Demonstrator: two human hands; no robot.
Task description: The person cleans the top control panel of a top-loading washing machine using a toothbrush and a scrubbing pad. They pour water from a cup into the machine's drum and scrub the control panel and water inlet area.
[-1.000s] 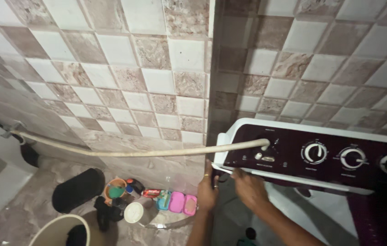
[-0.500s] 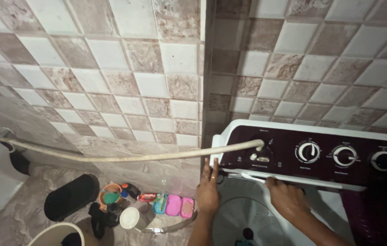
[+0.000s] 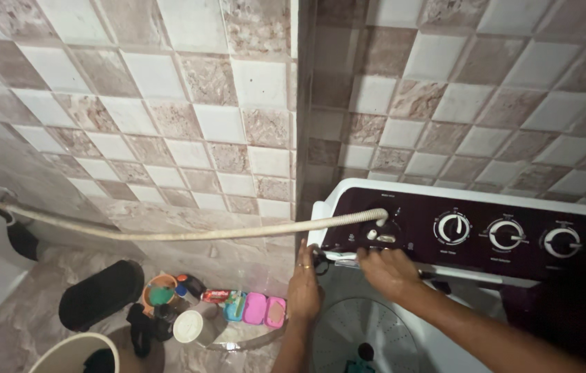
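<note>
Right hand (image 3: 388, 271) has shifted left along the washing machine (image 3: 486, 207) rim, fingers curled on it below the hose (image 3: 169, 235); left hand (image 3: 304, 287) rests open-fingered against the corner.

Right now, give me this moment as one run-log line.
left hand on washer corner | right hand below control panel | hose at inlet

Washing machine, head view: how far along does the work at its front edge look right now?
Done: the cream hose already reaches the washing machine control panel, and the tub is open. In hand: the left hand rests on the machine's front left corner, the right hand presses the edge below the panel. Left: the dials look untouched; what the fingers hold is hidden.
</note>
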